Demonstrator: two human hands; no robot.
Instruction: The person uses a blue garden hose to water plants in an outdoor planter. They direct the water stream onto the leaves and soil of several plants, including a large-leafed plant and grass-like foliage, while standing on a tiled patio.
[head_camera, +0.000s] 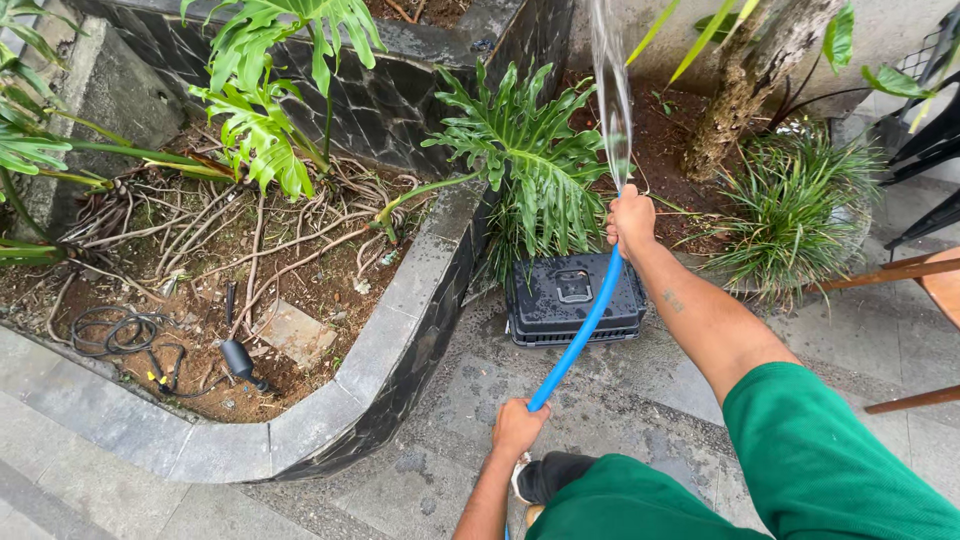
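Both hands grip a blue flexible garden hose (580, 330) spraying water.

Head view: the right hand (631, 220) is closed around the hose's far end, where a clear water jet (612, 90) shoots up toward the reddish soil bed; the left hand (519, 427) is clamped lower on the hose, well apart. A black plastic box (560, 315) sits beneath the hose, beside a curved dark stone planter wall (400, 340).

Right hand (631, 218) gripping blue hose (580, 330) end, water spraying, left hand (519, 427) holding hose lower
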